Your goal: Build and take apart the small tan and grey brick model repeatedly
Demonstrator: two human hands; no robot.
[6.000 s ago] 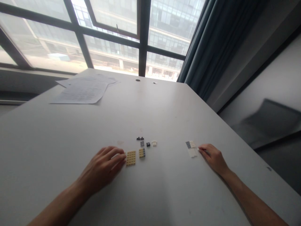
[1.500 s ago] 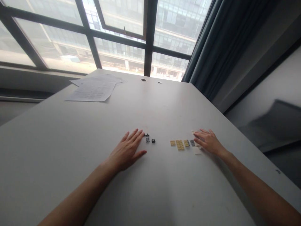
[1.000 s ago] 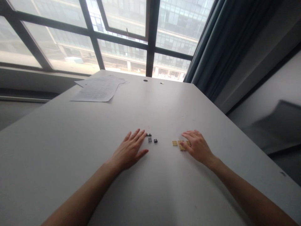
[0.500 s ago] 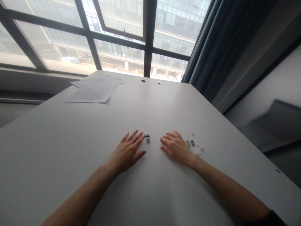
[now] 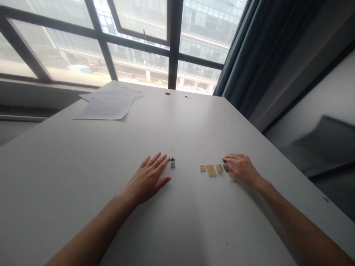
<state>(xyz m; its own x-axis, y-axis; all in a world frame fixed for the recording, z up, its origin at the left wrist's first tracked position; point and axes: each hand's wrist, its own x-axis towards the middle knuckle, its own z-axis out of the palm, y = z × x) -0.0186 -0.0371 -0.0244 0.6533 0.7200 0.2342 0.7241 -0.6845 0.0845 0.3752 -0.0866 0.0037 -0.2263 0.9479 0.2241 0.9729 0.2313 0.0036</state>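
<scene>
My left hand [image 5: 148,176] lies on the white table with its fingers stretched out and thumb apart. Just beyond its fingertips sit a small black toy brick [image 5: 172,159] and a studded grey brick [image 5: 172,166]. Over on the right, my right hand [image 5: 242,168] has its thumb and fingers close together, with a small black brick [image 5: 224,160] at the fingertips. Partly covered by that hand are a dark grey brick [image 5: 226,168] and some white pieces [image 5: 232,177]. Studded tan bricks [image 5: 211,170] stand between the hands, with a tan-and-grey one [image 5: 219,168] at their right.
Printed papers [image 5: 105,107] lie at the table's far left. Two round holes, one of them a dark hole [image 5: 167,94], are near the far edge. Beyond stand windows and a blue curtain [image 5: 235,51]. A small dark spot [image 5: 325,200] marks the right edge.
My right hand has moved right, from beside the middle to the right end of the brick row, uncovering the tan bricks. My left hand has stayed in place.
</scene>
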